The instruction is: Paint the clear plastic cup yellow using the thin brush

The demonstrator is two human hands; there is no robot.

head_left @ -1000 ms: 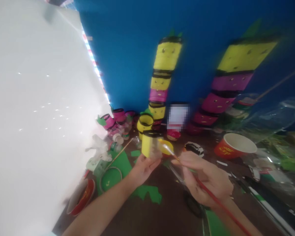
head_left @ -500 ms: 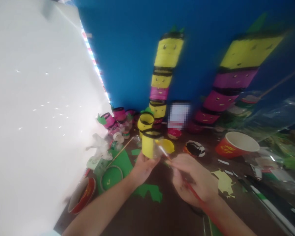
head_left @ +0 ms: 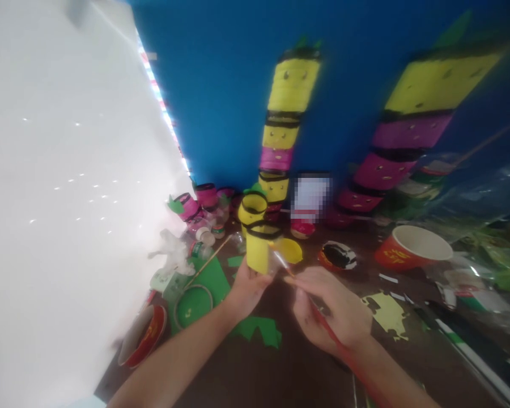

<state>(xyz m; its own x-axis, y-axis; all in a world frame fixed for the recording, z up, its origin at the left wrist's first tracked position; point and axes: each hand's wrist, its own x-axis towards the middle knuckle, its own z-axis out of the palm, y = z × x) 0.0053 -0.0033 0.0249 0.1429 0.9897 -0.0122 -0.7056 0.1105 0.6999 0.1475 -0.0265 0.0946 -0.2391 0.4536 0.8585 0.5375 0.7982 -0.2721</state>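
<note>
In the left grip (head_left: 247,292), above the table (head_left: 280,371), a cup (head_left: 257,254) is held, part yellow and part seemingly left bare, with a brush (head_left: 285,264) held at its side by the right grip (head_left: 335,309).

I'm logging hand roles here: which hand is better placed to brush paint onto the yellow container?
Probably the right hand: it grips the brush, tip at the yellow container. The left hand is occupied, holding that container near its base.

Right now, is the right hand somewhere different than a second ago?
Yes, the right hand moved left against the black-filled bowl, uncovering a pale scrap.
</note>
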